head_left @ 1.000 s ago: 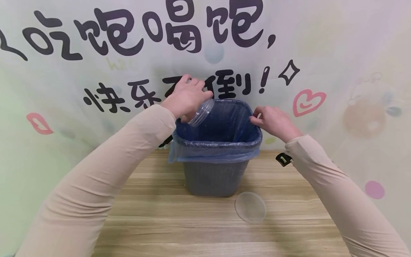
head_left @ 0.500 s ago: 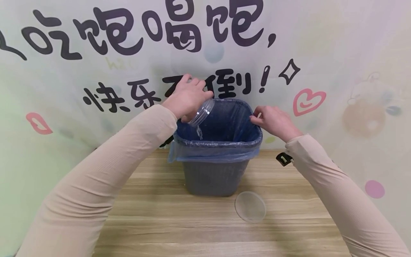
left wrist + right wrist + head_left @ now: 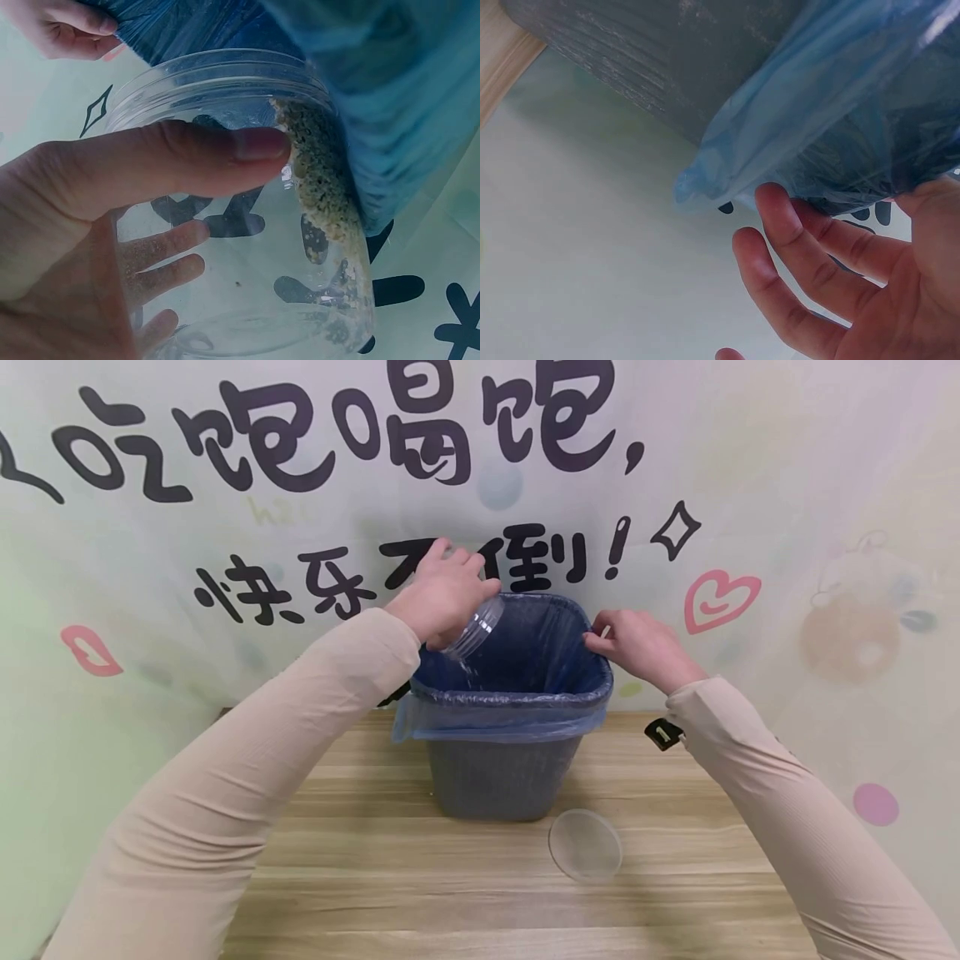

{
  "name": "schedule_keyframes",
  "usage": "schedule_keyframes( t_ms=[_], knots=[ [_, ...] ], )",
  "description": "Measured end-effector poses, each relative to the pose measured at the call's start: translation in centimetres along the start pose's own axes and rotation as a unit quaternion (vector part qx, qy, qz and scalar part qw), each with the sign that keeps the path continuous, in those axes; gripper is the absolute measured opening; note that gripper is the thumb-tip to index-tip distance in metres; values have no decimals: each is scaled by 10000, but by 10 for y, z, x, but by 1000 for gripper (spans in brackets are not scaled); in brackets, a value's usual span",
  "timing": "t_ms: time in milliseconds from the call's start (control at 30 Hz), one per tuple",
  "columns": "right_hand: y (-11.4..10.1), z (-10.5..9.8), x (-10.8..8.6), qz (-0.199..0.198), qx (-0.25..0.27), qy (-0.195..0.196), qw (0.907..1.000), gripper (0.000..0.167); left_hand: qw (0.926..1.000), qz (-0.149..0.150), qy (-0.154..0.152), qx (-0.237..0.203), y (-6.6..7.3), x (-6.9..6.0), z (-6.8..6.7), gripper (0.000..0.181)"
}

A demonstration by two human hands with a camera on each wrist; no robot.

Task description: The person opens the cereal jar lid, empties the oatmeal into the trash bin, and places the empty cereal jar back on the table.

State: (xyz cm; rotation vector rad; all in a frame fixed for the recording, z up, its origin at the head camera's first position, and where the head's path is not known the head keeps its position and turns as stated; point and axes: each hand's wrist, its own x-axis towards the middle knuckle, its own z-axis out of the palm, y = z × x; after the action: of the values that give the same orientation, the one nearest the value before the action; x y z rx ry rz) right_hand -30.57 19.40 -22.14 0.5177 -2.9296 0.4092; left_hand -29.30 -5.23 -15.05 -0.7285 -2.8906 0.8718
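My left hand (image 3: 448, 593) grips a clear plastic jar (image 3: 247, 285), tipped with its mouth over the left part of a grey trash bin (image 3: 502, 781). Speckled, grainy stuff (image 3: 319, 169) lies along the jar's lower wall in the left wrist view, and a few pale bits fall below the mouth in the head view. A blue trash bag (image 3: 510, 727) lines the bin and folds over its rim. At the rim's right side, my right hand (image 3: 641, 643) pinches the bag's edge; in the right wrist view its other fingers (image 3: 817, 274) are spread below the bag.
A round, translucent lid (image 3: 585, 845) lies on the wood-grain table (image 3: 420, 893), in front of the bin and to its right. Right behind the bin hangs a pale printed backdrop (image 3: 795, 460) with large dark characters.
Grains begin to fall from the jar into the bin between the first frame and now. The left hand and jar shift slightly right. The right hand stays at the rim.
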Motion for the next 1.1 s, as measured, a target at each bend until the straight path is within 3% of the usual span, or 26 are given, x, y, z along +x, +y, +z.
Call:
schedule_keyframes(
  t_ms=[767,1100],
  knots=[
    [1,0,2,62,30,91,9999,33,9998,-1,-176,73,2,2,-3,101],
    [1,1,2,39,-6,105,9999,33,9999,-1,-90,83,2,2,-1,100]
  ],
)
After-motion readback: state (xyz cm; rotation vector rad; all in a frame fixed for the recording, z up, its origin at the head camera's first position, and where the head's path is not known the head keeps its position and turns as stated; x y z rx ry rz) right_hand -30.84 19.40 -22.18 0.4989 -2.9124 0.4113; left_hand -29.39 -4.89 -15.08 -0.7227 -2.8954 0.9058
